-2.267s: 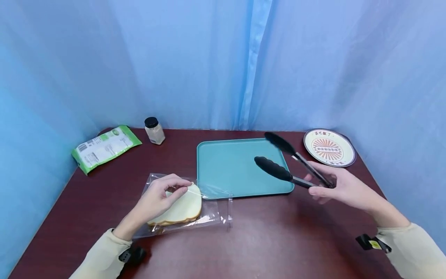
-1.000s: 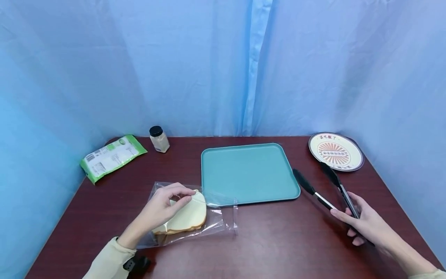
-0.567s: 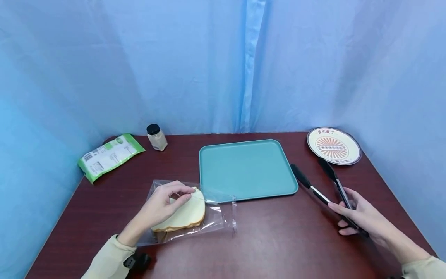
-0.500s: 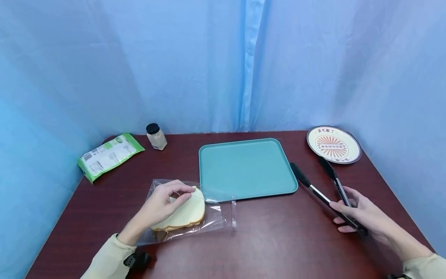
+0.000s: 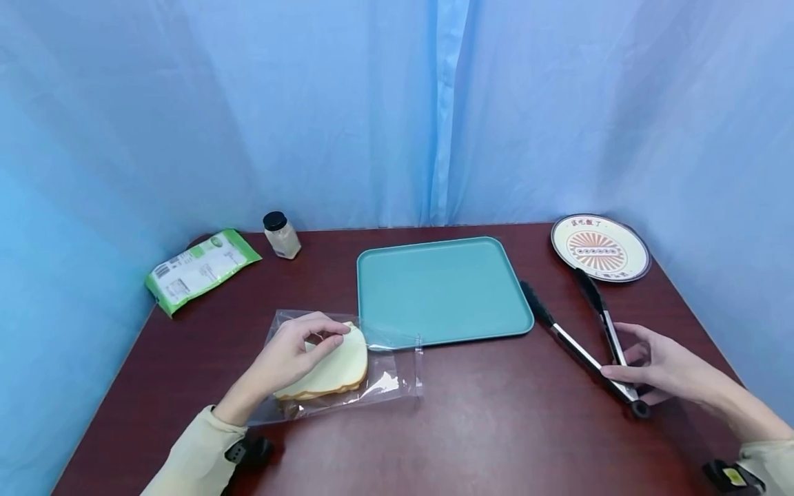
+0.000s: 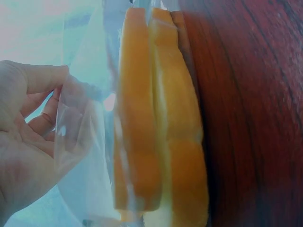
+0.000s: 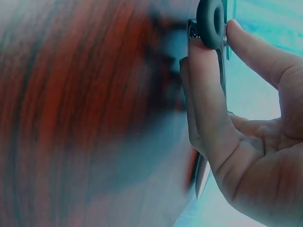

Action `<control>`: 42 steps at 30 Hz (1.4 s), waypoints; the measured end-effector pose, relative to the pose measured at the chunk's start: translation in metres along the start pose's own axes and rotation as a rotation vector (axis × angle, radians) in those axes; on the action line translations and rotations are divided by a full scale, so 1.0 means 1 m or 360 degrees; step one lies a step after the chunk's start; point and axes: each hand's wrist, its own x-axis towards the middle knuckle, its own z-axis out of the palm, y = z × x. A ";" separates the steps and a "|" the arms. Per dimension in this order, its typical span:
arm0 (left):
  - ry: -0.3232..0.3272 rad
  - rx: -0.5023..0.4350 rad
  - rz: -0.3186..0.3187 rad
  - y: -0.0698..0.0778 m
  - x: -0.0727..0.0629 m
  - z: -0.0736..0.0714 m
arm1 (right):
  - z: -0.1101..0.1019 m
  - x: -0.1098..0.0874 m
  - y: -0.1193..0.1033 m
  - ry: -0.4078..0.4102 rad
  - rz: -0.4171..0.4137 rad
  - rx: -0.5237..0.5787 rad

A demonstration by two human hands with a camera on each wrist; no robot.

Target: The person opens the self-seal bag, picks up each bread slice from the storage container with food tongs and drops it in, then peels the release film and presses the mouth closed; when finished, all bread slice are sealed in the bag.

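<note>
My left hand (image 5: 287, 355) pinches the upper film of a clear plastic bag (image 5: 397, 382). Inside the bag lie two slices of bread (image 5: 340, 368) with brown crusts, stacked one on the other. The left wrist view shows the film held up at my fingertips, apart from the bread crusts (image 6: 137, 113). On the right, my right hand (image 5: 673, 365) holds black and silver tongs (image 5: 575, 348) near their hinge end, thumb and fingers on their arms. The tongs' arms are spread, with one black tip by the tray and the other at the plate's near rim.
A teal tray (image 5: 443, 289) lies mid-table, the bag's mouth overlapping its near left corner. A patterned plate (image 5: 633, 258) sits at the back right. A black-lidded jar (image 5: 283, 238) and a green-white packet (image 5: 201, 270) stand back left. Blue curtains (image 5: 347, 117) enclose the table.
The tongs came down from over the tray to the table's right side. Lately my right hand has shifted sideways, baring their ring end. My left hand keeps its pinch on the bag.
</note>
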 end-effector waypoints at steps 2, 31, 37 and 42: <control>0.0004 0.0003 0.0000 -0.001 0.000 0.000 | 0.000 0.000 0.001 0.0011 0.0009 0.0002; 0.0004 0.0022 -0.0010 -0.002 -0.005 0.000 | 0.001 -0.002 0.005 -0.0002 0.0016 0.0071; -0.0035 0.0016 0.0020 -0.001 -0.001 -0.001 | -0.002 -0.005 -0.001 0.0128 -0.0086 0.0032; -0.0176 0.0074 0.0012 0.005 0.007 -0.012 | 0.000 -0.009 -0.031 0.0283 -0.0432 0.0037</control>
